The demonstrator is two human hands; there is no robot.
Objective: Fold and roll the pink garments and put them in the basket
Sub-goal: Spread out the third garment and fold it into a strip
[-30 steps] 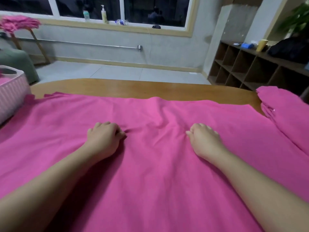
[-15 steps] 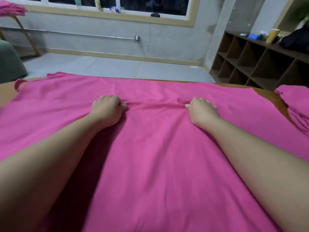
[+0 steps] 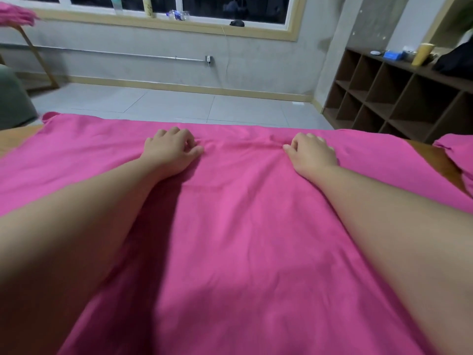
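Now, at the table:
Pink garment (image 3: 243,226): spread flat over a wooden table (image 3: 18,138), covering nearly all of it; far hem close to the table's far edge; a raised crease of bunched cloth between the two hands.
Left hand (image 3: 170,149): knuckles up on the garment near its far hem, fingers curled, thumb and fingertips pinching a small fold of the cloth.
Right hand (image 3: 311,153): likewise knuckles up, level with the left and well apart from it; fingers curled, thumb and forefinger nipping the other end of the crease.
Forearms: both laid across the cloth, reaching away from the body; shadow under the left one.
Second pink garment (image 3: 458,155): heaped at the table's right end, partly cut off by the picture edge.
Basket: not in view.
Surroundings: grey tiled floor beyond the table; window sill with bottles (image 3: 148,7); brown cubby shelf (image 3: 399,98) at right, a yellow cup (image 3: 423,53) on top; pink cloth (image 3: 16,12) on a wooden stand at far left.
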